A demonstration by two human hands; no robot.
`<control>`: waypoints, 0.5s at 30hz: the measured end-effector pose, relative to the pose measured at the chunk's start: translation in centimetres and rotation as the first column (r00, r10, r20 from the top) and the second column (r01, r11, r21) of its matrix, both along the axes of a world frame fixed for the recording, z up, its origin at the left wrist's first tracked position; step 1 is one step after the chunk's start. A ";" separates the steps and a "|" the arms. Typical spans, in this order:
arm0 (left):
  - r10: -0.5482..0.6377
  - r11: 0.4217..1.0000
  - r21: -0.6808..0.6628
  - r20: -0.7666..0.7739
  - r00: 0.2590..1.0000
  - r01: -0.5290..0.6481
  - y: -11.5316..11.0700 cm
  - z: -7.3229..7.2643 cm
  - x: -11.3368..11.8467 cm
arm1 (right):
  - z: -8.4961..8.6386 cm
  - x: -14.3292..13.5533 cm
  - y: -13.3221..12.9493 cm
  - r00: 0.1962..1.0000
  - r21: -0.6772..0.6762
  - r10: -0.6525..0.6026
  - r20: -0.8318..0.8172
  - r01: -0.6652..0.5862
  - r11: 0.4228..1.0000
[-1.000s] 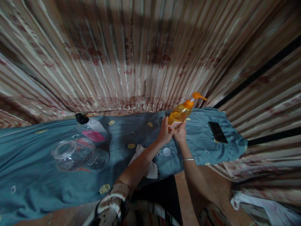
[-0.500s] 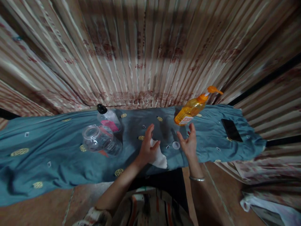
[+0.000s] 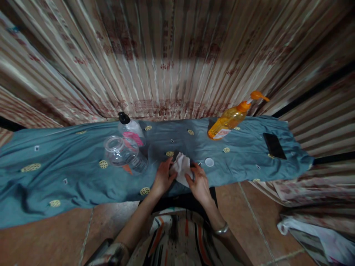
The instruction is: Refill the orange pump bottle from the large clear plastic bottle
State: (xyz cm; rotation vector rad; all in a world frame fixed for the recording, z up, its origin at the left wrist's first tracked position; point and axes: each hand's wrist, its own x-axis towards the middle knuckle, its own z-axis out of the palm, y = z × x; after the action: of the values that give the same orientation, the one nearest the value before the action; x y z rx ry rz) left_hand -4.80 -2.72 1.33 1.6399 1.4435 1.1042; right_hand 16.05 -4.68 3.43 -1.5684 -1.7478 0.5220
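A crumpled white tissue (image 3: 181,168) lies between my two hands near the front edge of the cloth-covered table. My left hand (image 3: 164,177) grips its left side, fingers curled against it. On the other side, my right hand (image 3: 199,181) pinches the tissue's right edge between thumb and fingers; a silver bangle is on that wrist. Just beyond my right hand lies a small round white lid (image 3: 209,162). A clear plastic jar (image 3: 124,155) without a lid stands left of my left hand.
Behind the jar is a clear bottle (image 3: 132,133) with a black top and pink label. An orange pump bottle (image 3: 229,122) stands at the back right. A black phone (image 3: 274,146) lies at the right on the teal cloth (image 3: 80,173). Curtains hang behind.
My right hand has moved left from beside the lid and taken hold of the tissue. The tissue, earlier in my left hand alone, is now raised and bunched between both hands.
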 end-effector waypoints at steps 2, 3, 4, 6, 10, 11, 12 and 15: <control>-0.005 1.000 -0.007 0.007 1.000 0.005 0.6 -0.1 0.4 | 0.3 -0.1 0.3 0.999 0.012 0.027 -0.045 -0.026 1.000; -0.002 1.000 -0.010 0.018 1.000 0.002 0.8 0.0 0.5 | 0.7 -0.1 0.6 0.998 0.018 0.031 -0.058 -0.030 0.999; 0.005 1.000 -0.012 0.031 0.999 -0.005 1.0 0.1 0.5 | 1.1 -0.1 0.9 0.998 0.022 0.031 -0.062 -0.030 0.999; 0.034 0.999 -0.007 0.059 0.998 -0.034 1.0 0.5 0.2 | 2.2 -0.1 1.7 0.997 0.037 0.022 -0.074 -0.020 0.999; 0.131 0.991 0.029 0.082 0.988 -0.134 0.2 1.1 -1.1 | 3.9 0.2 3.5 0.993 0.168 -0.035 -0.114 0.054 0.984; 0.153 0.987 0.041 0.075 0.985 -0.156 -0.1 1.2 -1.5 | 3.9 0.4 3.9 0.992 0.205 -0.057 -0.112 0.079 0.976; 0.171 0.983 0.055 0.064 0.983 -0.175 -0.5 1.2 -1.9 | 3.8 0.7 4.2 0.992 0.231 -0.079 -0.101 0.101 0.968; 0.203 0.973 0.109 0.003 0.979 -0.202 -1.4 1.1 -2.8 | 2.7 2.0 4.4 0.988 0.246 -0.148 -0.040 0.153 0.957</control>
State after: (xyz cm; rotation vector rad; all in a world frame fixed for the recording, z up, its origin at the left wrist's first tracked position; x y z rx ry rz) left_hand -7.63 -4.09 2.38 1.5989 1.6096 1.3114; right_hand 18.06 -0.31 6.18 -1.4959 -1.5938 0.2333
